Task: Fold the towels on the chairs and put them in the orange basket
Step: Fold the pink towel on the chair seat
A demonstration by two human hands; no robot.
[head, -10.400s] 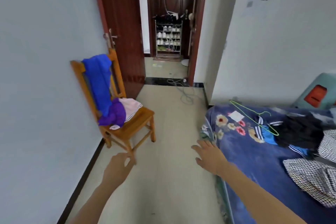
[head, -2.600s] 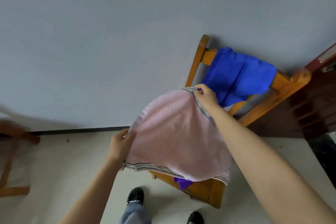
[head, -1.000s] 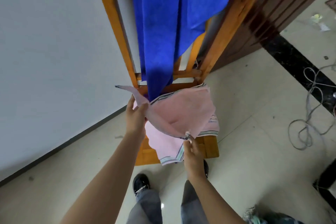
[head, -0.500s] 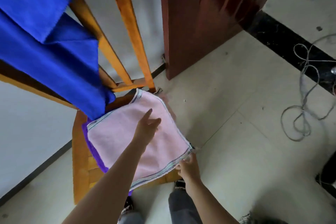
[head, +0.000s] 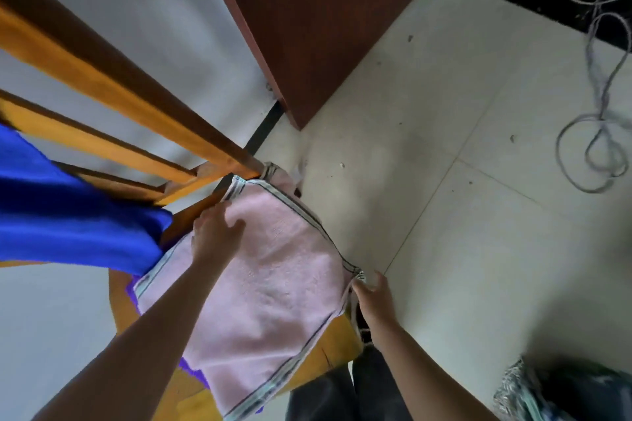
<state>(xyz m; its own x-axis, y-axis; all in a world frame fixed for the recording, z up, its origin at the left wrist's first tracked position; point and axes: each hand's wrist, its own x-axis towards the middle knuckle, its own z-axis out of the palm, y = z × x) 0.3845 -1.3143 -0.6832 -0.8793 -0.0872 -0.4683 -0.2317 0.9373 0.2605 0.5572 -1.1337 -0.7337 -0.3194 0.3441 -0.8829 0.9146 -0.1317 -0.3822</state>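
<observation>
Pink towel (head: pixel 260 284) spread flat on the wooden chair (head: pixel 337 349) seat, with both our hands on it.

Our left hand (head: pixel 215 236) lies with its fingers straight and spread on the cloth near its eleven-o'clock edge, pressing it onto the seat. Our right hand (head: pixel 374 299) touches the corner at three o'clock; we cannot tell whether thumb and fingers pinch the striped hem there. A purple towel (head: pixel 132 294) peeks out from under the pink one at eight o'clock, also on the seat. A blue towel (head: pixel 68 222) hangs from the chair back at nine o'clock, its lower end lapping over the pink hem. At twelve o'clock stands a dark red-brown door (head: pixel 307 27) — and at two o'clock a grey cable (head: pixel 596 120) loops on the pale tiled floor (head: pixel 478 249).
</observation>
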